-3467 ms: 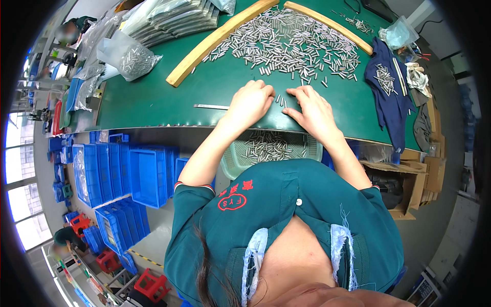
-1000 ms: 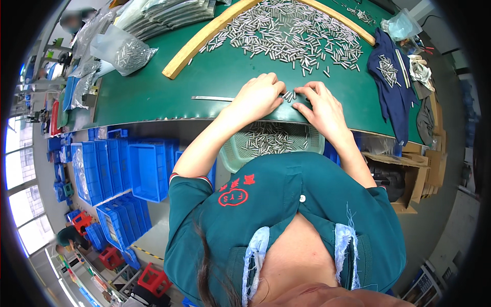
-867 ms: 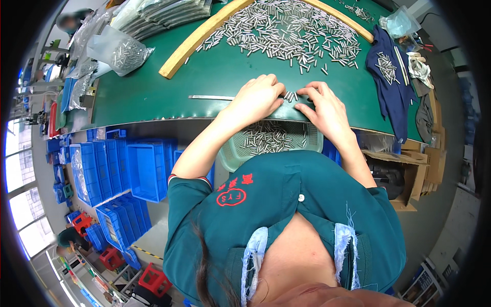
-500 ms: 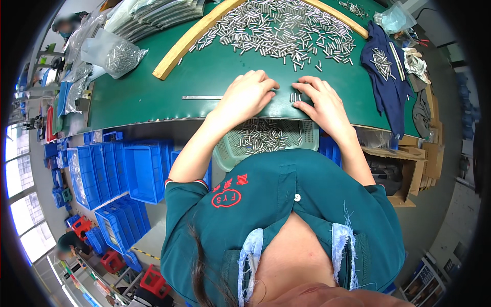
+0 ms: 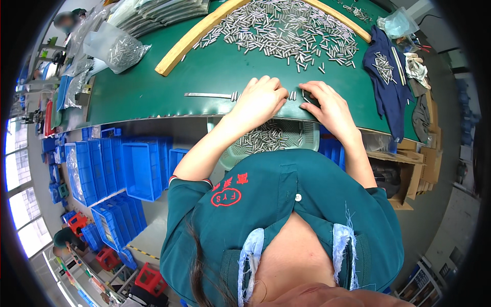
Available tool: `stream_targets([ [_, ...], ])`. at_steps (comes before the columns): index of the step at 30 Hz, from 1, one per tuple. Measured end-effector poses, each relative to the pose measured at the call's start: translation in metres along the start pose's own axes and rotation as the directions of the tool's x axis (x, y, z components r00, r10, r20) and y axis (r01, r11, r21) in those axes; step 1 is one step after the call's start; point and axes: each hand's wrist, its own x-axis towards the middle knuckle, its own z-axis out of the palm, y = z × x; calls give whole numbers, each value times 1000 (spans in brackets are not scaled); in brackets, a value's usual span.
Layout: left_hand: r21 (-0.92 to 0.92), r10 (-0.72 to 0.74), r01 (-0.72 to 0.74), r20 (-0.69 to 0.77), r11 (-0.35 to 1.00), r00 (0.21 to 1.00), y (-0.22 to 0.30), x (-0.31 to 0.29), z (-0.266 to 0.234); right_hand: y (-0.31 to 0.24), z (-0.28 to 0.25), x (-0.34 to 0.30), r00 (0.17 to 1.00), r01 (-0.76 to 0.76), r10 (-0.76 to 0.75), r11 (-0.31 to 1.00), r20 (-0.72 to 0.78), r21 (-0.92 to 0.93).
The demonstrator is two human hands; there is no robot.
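On the green table (image 5: 128, 97), near its front edge, my left hand (image 5: 262, 100) rests with its fingers bent and pressed together; what lies beneath them is hidden. A few short metal pins (image 5: 234, 96) stand out at its left side, at the end of a thin flat metal strip (image 5: 207, 95). Two more pins (image 5: 292, 95) lie between my hands. My right hand (image 5: 330, 107) is beside them, thumb and forefinger apart, with a pin (image 5: 303, 94) at the forefinger's tip. A large heap of the same pins (image 5: 286, 33) spreads out beyond both hands.
Wooden bars (image 5: 199, 38) border the heap. A bag of pins (image 5: 120, 51) sits at left, a dark blue cloth (image 5: 378, 87) with pins at right. Below the table edge, a green basket (image 5: 238, 158) holds pins. Blue bins (image 5: 143, 174) stand at lower left.
My left hand has moved right, its fingers drawn in, and pins now show at its left by the strip. My right hand has shifted slightly right, away from the pins between the hands.
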Motion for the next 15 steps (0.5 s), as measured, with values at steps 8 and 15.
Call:
stream_targets([
  [8, 17, -1, 1, -36, 1000, 999, 1, 5, 3, -1, 2, -10, 984, -181, 180, 982, 13, 51],
  [15, 16, -19, 19, 7, 1000, 1000, 5, 5, 3, 3, 7, -3, 965, -260, 262, 961, -2, 93],
])
